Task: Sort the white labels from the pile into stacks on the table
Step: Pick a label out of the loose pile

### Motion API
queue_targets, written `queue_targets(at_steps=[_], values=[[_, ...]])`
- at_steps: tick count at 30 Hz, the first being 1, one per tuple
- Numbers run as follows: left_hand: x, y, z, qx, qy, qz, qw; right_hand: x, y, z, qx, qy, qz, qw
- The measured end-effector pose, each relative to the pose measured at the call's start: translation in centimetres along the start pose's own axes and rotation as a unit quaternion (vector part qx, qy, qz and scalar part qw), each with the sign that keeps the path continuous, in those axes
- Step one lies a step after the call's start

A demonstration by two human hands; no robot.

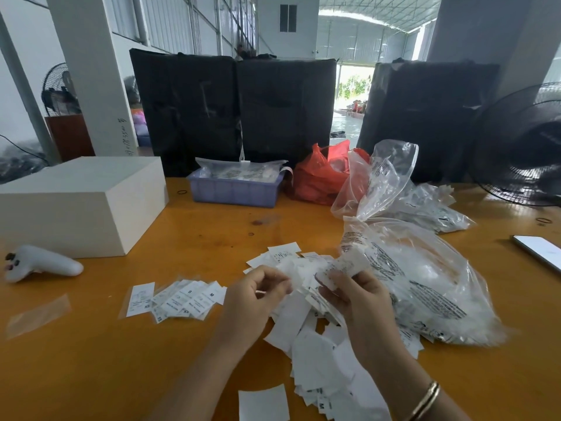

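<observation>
A loose pile of white labels (315, 354) covers the orange table (121, 360) in front of me, running from the centre to the bottom edge. To its left lie sorted labels (179, 297), fanned in short overlapping rows with size letters showing. My right hand (355, 302) pinches a small blurred bunch of labels (346, 267) above the pile. Close beside it, my left hand (258, 294) has curled fingers touching the edge of a label; its hold is blurred.
A crumpled clear plastic bag (425, 284) lies right of the pile. Behind stand a white box (76, 202), a purple tray (233, 189), a red bag (321, 174) and a black fan (522, 147). A white controller (42, 264) lies left, a phone (540, 250) right.
</observation>
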State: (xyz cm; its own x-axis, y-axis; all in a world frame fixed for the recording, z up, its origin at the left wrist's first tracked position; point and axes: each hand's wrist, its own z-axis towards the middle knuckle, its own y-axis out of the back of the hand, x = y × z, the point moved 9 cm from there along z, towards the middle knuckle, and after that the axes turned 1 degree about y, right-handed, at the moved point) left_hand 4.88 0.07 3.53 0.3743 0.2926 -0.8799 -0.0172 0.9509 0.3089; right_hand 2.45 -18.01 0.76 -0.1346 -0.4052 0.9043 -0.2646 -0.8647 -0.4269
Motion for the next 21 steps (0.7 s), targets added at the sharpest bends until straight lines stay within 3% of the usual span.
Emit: queue_targets(at_steps=[12,21], values=[[-1.3,-1.1,-0.5,0.058,-0.052,0.029,0.997,-1.4,-0.5,-0.6,-0.016,-0.023,-0.022,0.999],[-0.8,-0.9,-0.3,0.04,-0.043,0.027,0.998,-2.0,-0.9,-0.8,-0.015,-0.03,-0.048,0.998]])
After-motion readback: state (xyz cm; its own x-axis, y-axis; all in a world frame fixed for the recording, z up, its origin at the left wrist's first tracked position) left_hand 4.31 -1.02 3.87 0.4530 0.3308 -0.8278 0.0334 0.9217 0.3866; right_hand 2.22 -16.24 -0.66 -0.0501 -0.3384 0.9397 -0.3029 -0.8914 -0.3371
